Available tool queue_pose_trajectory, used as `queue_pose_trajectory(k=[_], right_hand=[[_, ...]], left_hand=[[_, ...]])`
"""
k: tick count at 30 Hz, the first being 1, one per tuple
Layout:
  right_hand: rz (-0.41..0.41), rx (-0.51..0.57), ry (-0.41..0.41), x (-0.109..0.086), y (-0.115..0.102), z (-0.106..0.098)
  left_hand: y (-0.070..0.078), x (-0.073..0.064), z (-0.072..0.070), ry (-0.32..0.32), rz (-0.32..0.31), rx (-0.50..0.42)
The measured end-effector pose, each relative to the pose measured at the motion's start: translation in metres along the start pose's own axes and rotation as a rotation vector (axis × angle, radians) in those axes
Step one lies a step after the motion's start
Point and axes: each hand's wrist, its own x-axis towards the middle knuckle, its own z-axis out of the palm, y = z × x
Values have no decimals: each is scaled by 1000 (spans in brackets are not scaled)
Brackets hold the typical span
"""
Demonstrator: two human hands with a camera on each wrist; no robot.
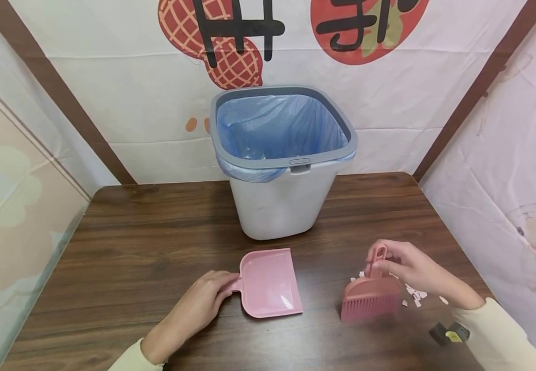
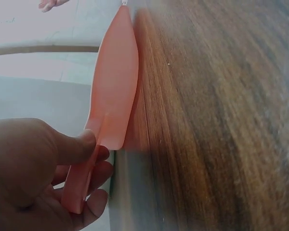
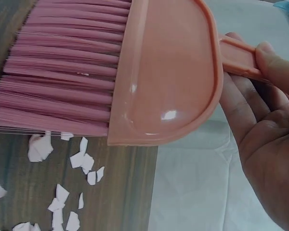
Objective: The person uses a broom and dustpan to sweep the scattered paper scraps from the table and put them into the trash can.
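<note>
A pink dustpan [image 1: 269, 284] lies on the wooden table with its straight edge facing right. My left hand [image 1: 205, 296] pinches its handle, thumb on one side and fingers on the other, as the left wrist view shows. To the right, my right hand [image 1: 404, 264] grips the handle of a pink hand brush [image 1: 372, 293], whose bristles point down at the table. White scraps [image 3: 82, 161], irregular and paper-like, lie scattered around the brush. In the right wrist view a few scraps touch or sit just under the bristles' edge.
A light grey bin [image 1: 279, 201] with a blue liner bag [image 1: 277, 126] stands at the back middle of the table. A small black object with a yellow mark [image 1: 450, 334] is by the right sleeve. Printed cloth walls [image 1: 156, 103] enclose the table's back and sides.
</note>
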Motion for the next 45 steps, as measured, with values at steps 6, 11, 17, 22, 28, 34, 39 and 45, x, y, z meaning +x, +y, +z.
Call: queue_pose_trajectory(k=[6, 11, 17, 22, 28, 34, 39, 45], right_hand=[[32, 7, 15, 13, 3, -3], [16, -51, 50, 18, 3, -2], [-15, -134, 173, 25, -2, -4], [-64, -224, 357, 29, -7, -6], [-152, -478, 499, 29, -3, -7], [-51, -712, 654, 21, 9, -9], [66, -717, 690, 16, 15, -7], [106, -733, 680, 16, 20, -2]], left_hand=[[2, 1, -1, 16, 13, 7], [3, -1, -2, 6, 21, 8], [3, -1, -4, -16, 26, 20], [4, 0, -5, -23, 29, 24], [3, 1, -5, -28, 25, 33], [6, 2, -6, -33, 9, 35], [6, 2, -6, -33, 7, 25], [5, 3, -7, -39, 20, 23]])
